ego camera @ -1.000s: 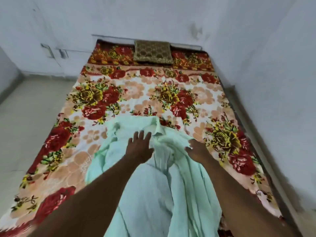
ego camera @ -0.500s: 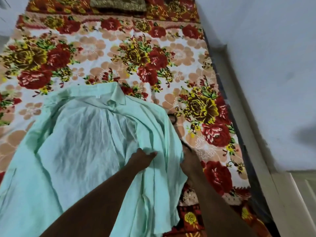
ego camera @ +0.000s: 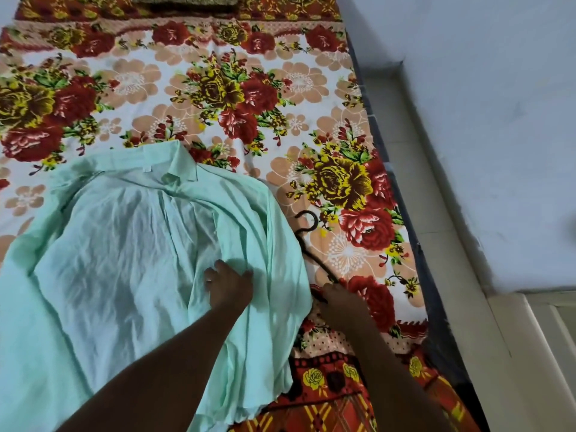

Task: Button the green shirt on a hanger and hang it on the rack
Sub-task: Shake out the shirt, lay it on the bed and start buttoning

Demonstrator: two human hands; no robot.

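Head view, looking down at a bed covered by a floral bedspread [ego camera: 299, 79] of red and yellow roses. The green shirt [ego camera: 124, 260] lies spread open across the lower left, around 8 o'clock in the frame, its collar [ego camera: 174, 169] pointing to 12 o'clock and its lining facing up. It is thin, pale mint cloth, creased and rumpled. It looks light and limp, likely to slide and bunch, so it is best taken by the collar, shoulders or front edges, not the loose middle. The left hand [ego camera: 229, 286] rests on the shirt's right-hand front edge with its fingers bent down onto the cloth, and I cannot tell whether they pinch a fold. At 3 o'clock from the shirt, just beside its edge, lies a thin dark hanger [ego camera: 311, 247], its hook toward 12 o'clock. It looks rigid and light. The right hand [ego camera: 339, 302] has its fingers curled around the hanger's lower end. A small white tag [ego camera: 146, 168] sits inside the collar, with no legible writing. No brand is visible. No rack is in view.
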